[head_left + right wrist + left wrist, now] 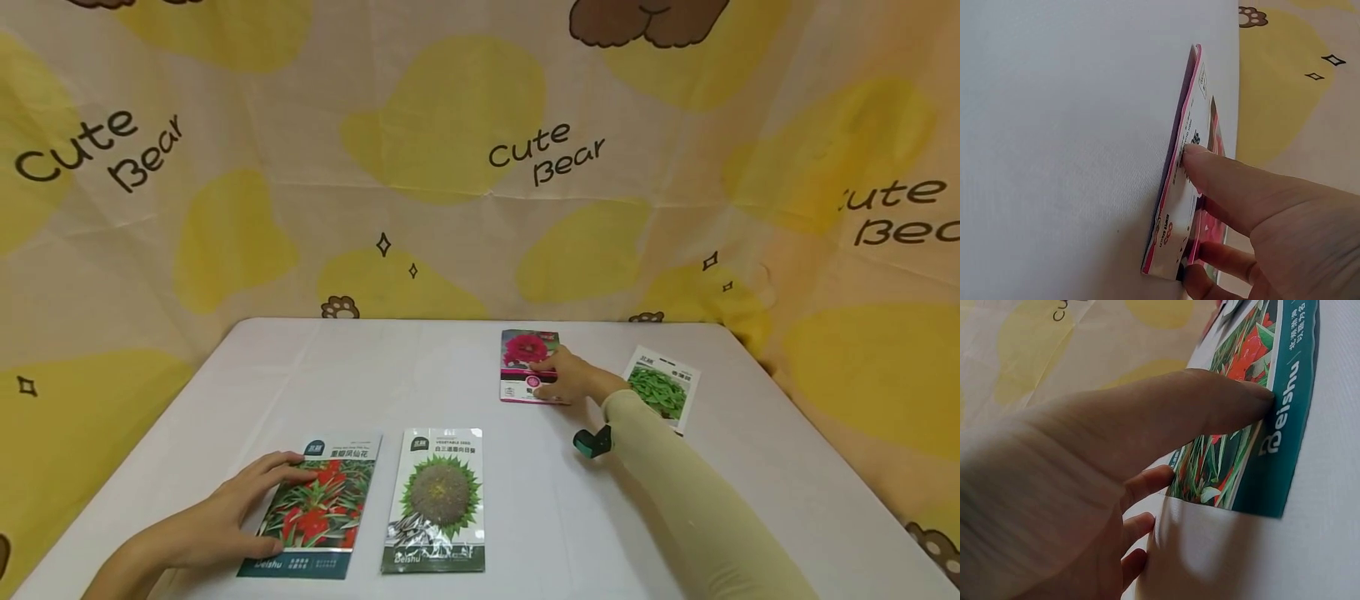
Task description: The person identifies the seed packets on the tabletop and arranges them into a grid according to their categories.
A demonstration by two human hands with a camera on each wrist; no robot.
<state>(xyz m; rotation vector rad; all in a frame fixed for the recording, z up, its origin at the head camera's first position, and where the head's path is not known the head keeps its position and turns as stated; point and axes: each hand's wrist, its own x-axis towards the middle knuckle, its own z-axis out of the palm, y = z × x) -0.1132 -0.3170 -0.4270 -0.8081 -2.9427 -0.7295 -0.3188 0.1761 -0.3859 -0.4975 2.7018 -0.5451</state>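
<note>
Left hand (225, 507), fingers relaxed, spread, touches red-flower packet (321, 500) toward table's (375, 371) left edge, beside sunflower packet (438, 500). Right hand (581, 377), fingers loosely extended, touches pink-flower packet (519, 365) near far edge. Green-pod packet (662, 388) toward far right corner.

Passable across the far left of the white table (360, 375), and down a broad lane between sunflower seed packet (442, 500) and right sleeve (690, 492). Tight between sunflower seed packet and balsam seed packet (322, 508). Blocked at near left by left hand (221, 512), far and right of centre by right hand (576, 379) on pink-flower seed packet (521, 358), farther right by green-leaf seed packet (663, 392). Walled behind by Cute Bear cloth (450, 117).
</note>
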